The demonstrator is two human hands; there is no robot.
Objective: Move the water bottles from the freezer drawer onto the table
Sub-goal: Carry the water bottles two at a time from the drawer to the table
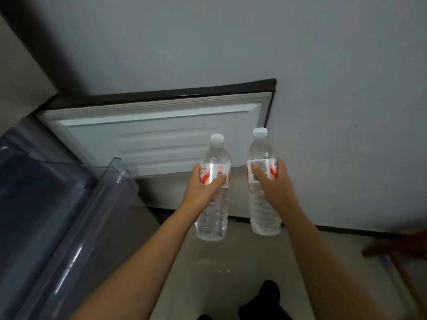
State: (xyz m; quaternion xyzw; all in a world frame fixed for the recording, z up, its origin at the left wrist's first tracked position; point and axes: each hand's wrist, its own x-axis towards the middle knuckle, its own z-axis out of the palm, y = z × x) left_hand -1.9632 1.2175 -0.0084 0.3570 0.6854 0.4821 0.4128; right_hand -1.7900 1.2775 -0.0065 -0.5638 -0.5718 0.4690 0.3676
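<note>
Head view, standing, looking down. Left hand grips the left bottle around its red-and-white label, fingers and thumb curled round the middle; right hand grips the right bottle the same way, thumb across the label front, fingers wrapped behind. Both bottles are upright, caps up, held side by side but apart, out in front of the body and above the floor. Judgement: mid-body grip on the label band likely chosen because it gives the firmest hold on a clear plastic bottle that may be cold or damp, and one bottle per hand halves the trips. Both are out of the freezer drawer, which stands pulled out at lower left, clear plastic, its front wall angled toward the camera; I cannot tell whether more bottles remain inside. Behind the bottles the freezer door hangs open, its white inner liner facing the person, presumably left open to allow another reach. A blurred brown edge at right may be the table; not certain. Step in hand: carrying, lift done, placement not yet. Next move calls for turning toward the right and setting both bases flat. Risk: bottle slipping if wet.
</note>
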